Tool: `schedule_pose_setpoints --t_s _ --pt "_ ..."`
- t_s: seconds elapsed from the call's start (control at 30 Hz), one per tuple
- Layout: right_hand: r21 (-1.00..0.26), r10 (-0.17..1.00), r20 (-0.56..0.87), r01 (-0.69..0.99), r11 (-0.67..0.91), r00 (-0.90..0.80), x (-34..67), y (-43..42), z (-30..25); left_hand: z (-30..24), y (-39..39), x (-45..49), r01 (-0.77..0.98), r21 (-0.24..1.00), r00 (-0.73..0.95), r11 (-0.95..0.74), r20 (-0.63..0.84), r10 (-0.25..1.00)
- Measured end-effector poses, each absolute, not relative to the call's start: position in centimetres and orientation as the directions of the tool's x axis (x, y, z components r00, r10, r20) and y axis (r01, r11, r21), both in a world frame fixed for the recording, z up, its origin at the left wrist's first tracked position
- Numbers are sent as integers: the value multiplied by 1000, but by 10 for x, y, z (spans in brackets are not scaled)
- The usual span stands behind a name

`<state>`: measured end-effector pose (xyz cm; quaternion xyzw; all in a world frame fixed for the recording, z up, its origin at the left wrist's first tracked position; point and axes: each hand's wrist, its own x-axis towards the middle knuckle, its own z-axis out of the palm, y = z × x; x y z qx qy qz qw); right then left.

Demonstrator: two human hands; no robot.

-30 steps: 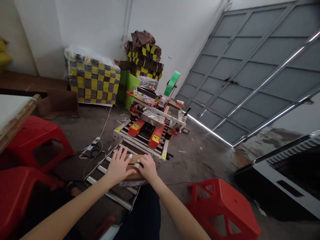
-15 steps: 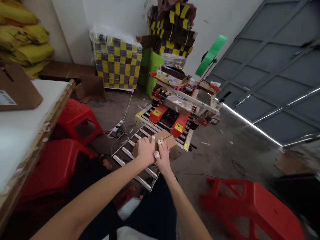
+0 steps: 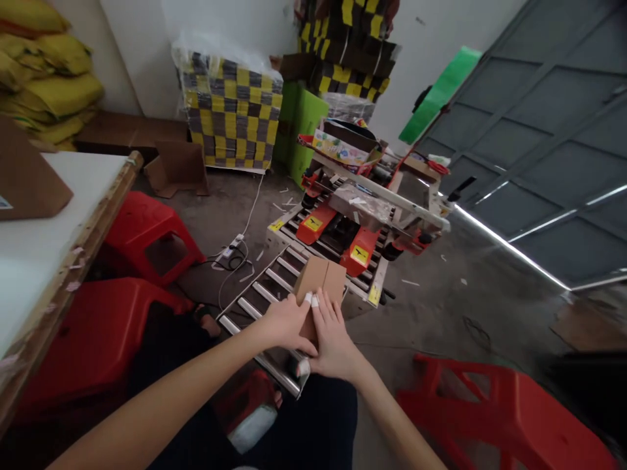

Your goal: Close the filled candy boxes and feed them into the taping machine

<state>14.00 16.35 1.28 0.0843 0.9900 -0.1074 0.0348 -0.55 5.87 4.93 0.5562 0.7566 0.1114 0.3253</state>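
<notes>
A small brown cardboard box (image 3: 326, 275) rests on the roller conveyor (image 3: 251, 308), its top seam pointing toward the taping machine (image 3: 359, 258). My left hand (image 3: 288, 324) grips the near left part of the box, thumb bent across its near end. On the near right part lies my right hand (image 3: 334, 339), fingers together along the top and side, thumb low at the near end. White tape wraps several of my fingertips. Both hands hold the box between them, and its near lower part is hidden behind them.
Red stools stand at left (image 3: 147, 235) and right (image 3: 529, 405). A white table (image 3: 93, 176) carries another carton (image 3: 34, 176). A power strip (image 3: 232, 247) with cables lies on the floor. Wrapped yellow-and-grey stacks (image 3: 232, 121) stand behind, and a green tape roll (image 3: 441, 94) rises above the machine.
The box has turned on the rollers, so its length and seam now run toward the machine. My hands have shifted from its top to its near end and sides.
</notes>
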Motion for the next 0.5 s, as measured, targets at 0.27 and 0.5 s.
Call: schedule_pose_setpoints --t_s 0.27,0.5 --pt "-4 247 -23 247 969 -969 85 234 8 -34 39 10 38 961 -649 275 -185 738" --pt "-117 322 145 306 945 -936 19 323 11 -46 -38 52 -100 962 -602 255 -263 754"
